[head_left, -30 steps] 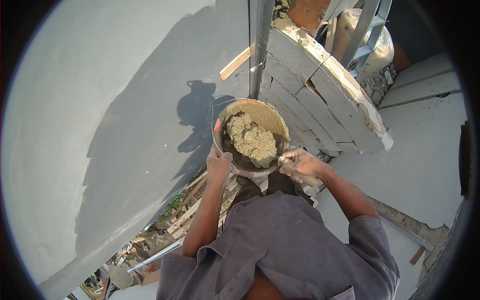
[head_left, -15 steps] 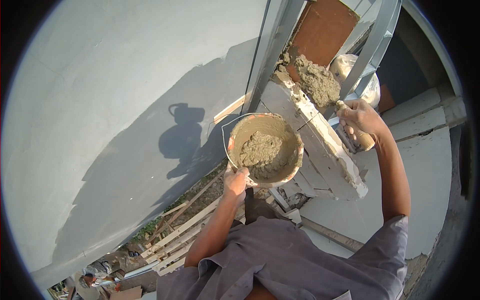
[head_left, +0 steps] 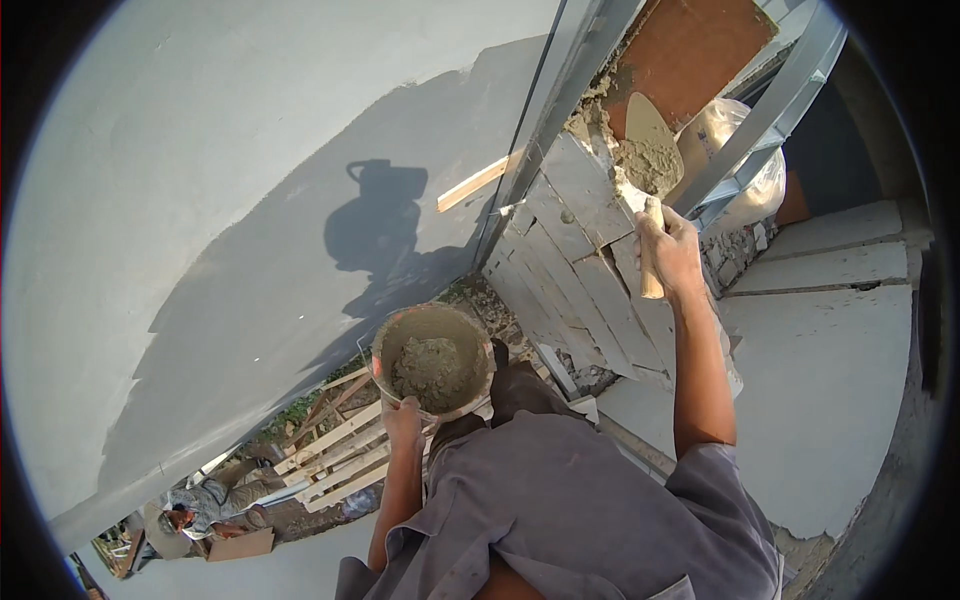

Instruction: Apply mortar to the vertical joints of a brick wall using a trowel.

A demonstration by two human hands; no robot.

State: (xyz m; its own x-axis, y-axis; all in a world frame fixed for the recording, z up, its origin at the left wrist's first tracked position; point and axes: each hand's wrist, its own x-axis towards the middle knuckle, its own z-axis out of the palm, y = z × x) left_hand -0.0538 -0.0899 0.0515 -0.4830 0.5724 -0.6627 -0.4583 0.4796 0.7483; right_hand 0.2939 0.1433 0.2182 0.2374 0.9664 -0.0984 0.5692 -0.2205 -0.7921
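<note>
Grey wall (head_left: 330,130) runs down my left side, with a block wall (head_left: 565,260) ahead and to the right, its broken top edge bending away towards a metal ladder (head_left: 765,155). Between the two walls a narrow wedge opens towards me, and the bucket (head_left: 452,326) is at its near end, just in front of my body and well apart from the blocks. My left hand (head_left: 404,422) is closed on the bucket's near rim, its fingertips hidden; mortar (head_left: 425,372) lies inside. My right hand (head_left: 672,252) grips the handle of the trowel (head_left: 648,120), whose mortar-smeared blade points away from me over the wall's top edge, near a brown board (head_left: 700,50); whether it touches there I cannot tell. A wide gap separates my forearms, and beyond the right one a pale slab (head_left: 820,340) stretches out. Wooden slats (head_left: 335,455) lie below, left of the bucket.
</note>
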